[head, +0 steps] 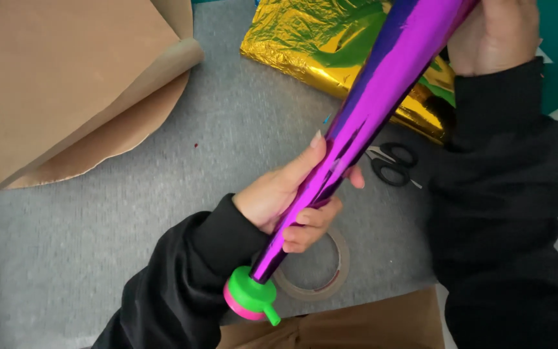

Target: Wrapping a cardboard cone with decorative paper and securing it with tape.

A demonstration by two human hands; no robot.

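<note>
A long cone of shiny purple foil (369,110) slants across the middle of the view, its narrow end low near the front edge of the worktop and its wide end rising toward the far right corner. The narrow tip is plugged into a round green and pink plastic cap with a small green spout (250,295). The left hand (290,194) is wrapped around the lower part of the cone, thumb lying along its upper side and fingers curled underneath, gripping it firmly. The right hand (495,33) is closed on the wide upper end of the cone near the far edge; its fingers are mostly hidden behind the foil. Both arms wear black sleeves.

Under the left hand, flat on the grey felt worktop (98,258), lies a roll of clear sticky tape (330,271), partly covered by the hand and cone. Just right of the cone's middle rest black-handled scissors (392,165). Behind the cone, toward the far edge, sits a crumpled sheet of gold foil (292,45) with green reflections. At the far left corner a large curved sheet of brown kraft paper (72,84) lies with one edge curling up. Another piece of brown paper (356,323) shows at the front edge.
</note>
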